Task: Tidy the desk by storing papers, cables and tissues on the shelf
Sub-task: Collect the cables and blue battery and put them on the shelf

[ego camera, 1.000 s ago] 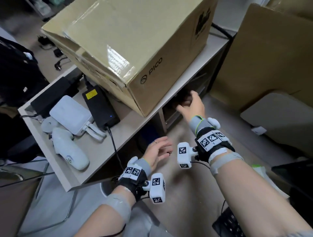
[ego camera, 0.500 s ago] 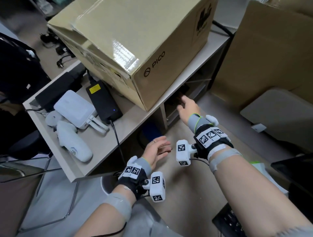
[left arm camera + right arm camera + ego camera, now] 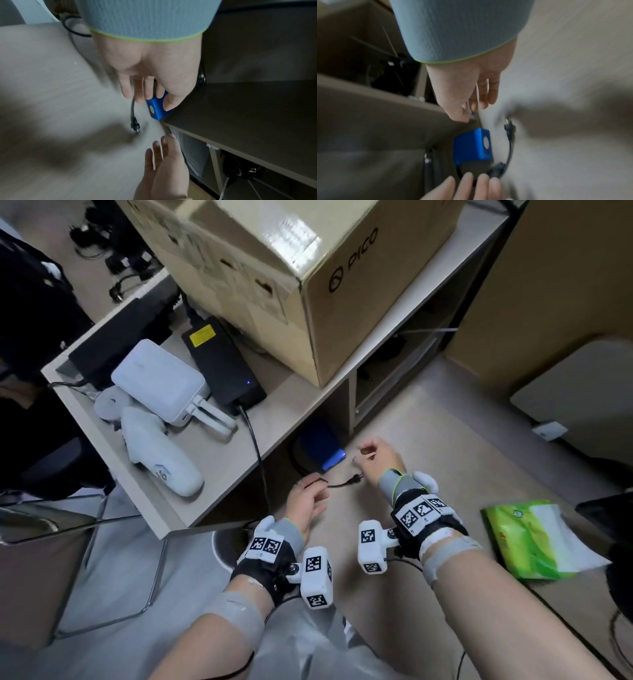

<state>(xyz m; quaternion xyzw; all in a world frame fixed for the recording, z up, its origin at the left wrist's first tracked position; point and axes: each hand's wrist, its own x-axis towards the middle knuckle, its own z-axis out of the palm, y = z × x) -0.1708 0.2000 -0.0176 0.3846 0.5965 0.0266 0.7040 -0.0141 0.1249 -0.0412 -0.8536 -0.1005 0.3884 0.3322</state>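
A thin black cable [image 3: 337,483] with a small plug at its end sticks out of my left hand [image 3: 310,494], which grips it low in front of the shelf unit [image 3: 219,460]. The left wrist view shows the cable [image 3: 133,115] leaving between the fingers [image 3: 139,92]. My right hand [image 3: 368,455] hovers just right of the plug with loosely bent fingers and nothing in it. A green tissue pack [image 3: 524,539] lies on the desk at the right. Dark cables fill the shelf's lower compartment [image 3: 387,364].
A blue box [image 3: 320,445] sits under the shelf top beside both hands. On the shelf top stand a large cardboard box [image 3: 291,268], a black power brick [image 3: 222,361] with its cord, and white devices [image 3: 157,378]. A chair frame [image 3: 102,542] is at the left.
My right hand has pulled back out of the shelf's lower compartment and come down near my left hand. My left hand now holds a black cable. The tissue pack has come into view.
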